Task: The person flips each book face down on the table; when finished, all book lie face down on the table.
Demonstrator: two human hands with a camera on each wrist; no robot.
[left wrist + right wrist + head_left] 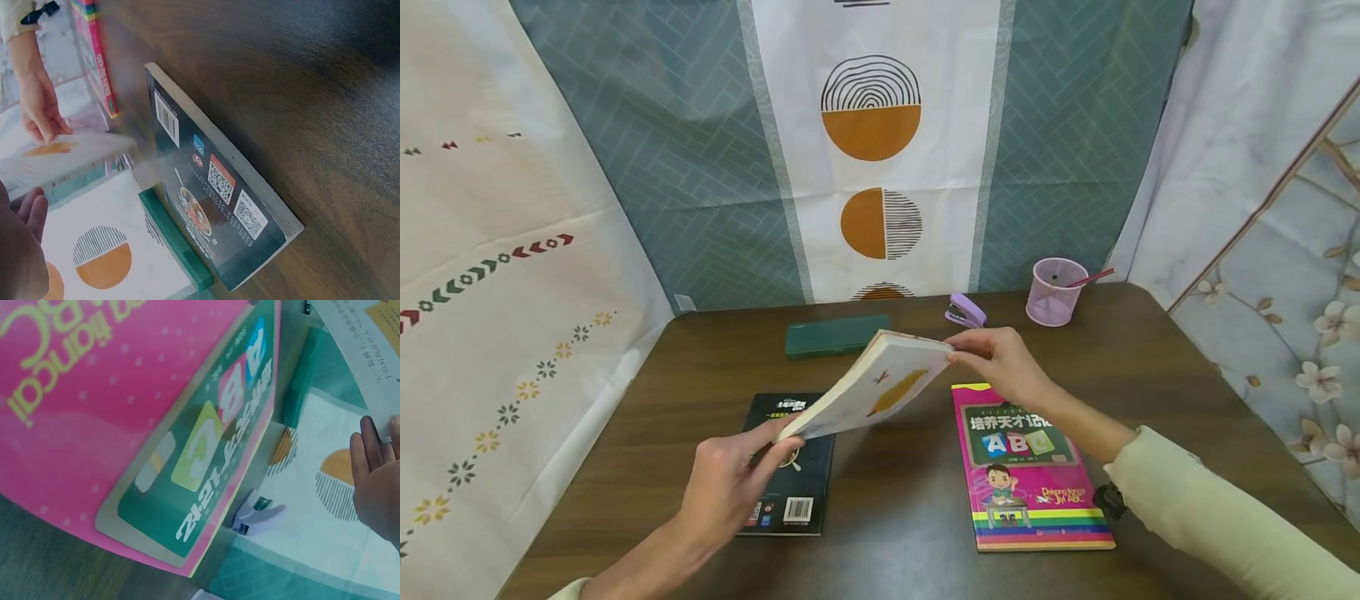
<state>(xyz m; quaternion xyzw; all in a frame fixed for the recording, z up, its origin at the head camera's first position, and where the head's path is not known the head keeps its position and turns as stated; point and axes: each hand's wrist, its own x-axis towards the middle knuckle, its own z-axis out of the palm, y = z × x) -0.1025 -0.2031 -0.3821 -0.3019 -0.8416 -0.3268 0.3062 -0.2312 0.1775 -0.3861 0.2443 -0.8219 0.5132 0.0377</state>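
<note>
A thin white book (pixel 857 408) with an orange-yellow picture is held up at a tilt over the table. My left hand (pixel 730 475) pinches its lower left corner between thumb and fingers. At the upper right corner, my right hand (pixel 1003 362) pinches the edge. Beneath the left side lies a black book (pixel 805 492), its barcode facing up and part of it hidden by the white book and the left hand. A pink ABC book (pixel 1037 492) lies below the right forearm. In the right wrist view, printed writing shows on the white book (pixel 359 347).
Toward the back of the wooden table (pixel 662 400) lies a dark green case (pixel 827 335). A purple stapler (pixel 965 311) sits right of it. Farther right stands a pink mesh pen cup (pixel 1051 296) with a red pencil leaning in it. Patterned cloths hang behind and at both sides.
</note>
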